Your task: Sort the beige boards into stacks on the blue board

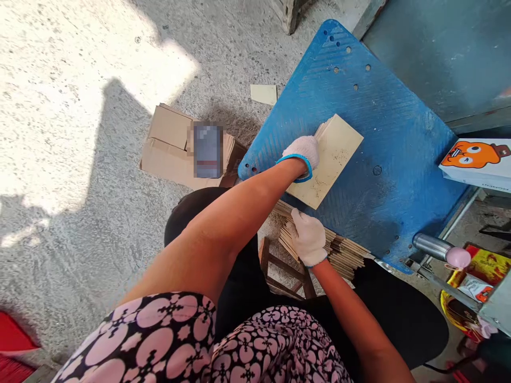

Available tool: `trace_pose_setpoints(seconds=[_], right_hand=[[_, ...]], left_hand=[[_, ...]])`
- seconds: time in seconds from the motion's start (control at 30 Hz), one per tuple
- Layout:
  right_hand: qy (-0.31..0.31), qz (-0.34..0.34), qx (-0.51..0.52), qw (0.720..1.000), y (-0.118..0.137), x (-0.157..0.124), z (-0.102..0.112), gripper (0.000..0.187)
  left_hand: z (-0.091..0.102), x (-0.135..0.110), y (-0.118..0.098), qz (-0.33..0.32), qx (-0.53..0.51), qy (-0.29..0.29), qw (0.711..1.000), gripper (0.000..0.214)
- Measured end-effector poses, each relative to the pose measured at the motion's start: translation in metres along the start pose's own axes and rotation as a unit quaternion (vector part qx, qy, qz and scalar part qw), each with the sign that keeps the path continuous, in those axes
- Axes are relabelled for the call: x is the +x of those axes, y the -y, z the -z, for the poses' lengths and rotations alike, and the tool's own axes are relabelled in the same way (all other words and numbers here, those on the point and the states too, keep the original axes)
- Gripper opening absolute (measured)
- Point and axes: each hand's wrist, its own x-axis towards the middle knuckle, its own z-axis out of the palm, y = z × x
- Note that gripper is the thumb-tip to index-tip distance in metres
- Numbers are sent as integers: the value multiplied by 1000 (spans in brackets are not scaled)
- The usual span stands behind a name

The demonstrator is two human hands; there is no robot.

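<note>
My left hand [302, 153], in a white knitted glove with a blue cuff, lies against the left edge of a stack of thin pale yellow boards [338, 154] on a blue table. Its fingers are hidden from above. Below the table's near edge, my right hand [310, 238], gloved too, closes on the edges of some thin brown boards [284, 208]. More thin boards [346, 258] stand on edge in a row around and to the right of it, by my lap. How many it grips cannot be made out.
The blue table [399, 127] has small holes near its corners. A cardboard box [165, 154] with a blurred dark object on it sits on the concrete floor, near a loose pale board [264, 94]. A metal flask [435, 249] and a white box [477, 162] are at right. A wooden stool [285, 268] stands below.
</note>
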Motion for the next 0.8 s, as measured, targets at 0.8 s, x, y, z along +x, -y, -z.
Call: trace_pose_setpoints(seconds=[0.8], right_hand=[[-36,1,-57,998,5,5,-32,40]], left_hand=[[-8,10,1,-14,42,-25,999,57]])
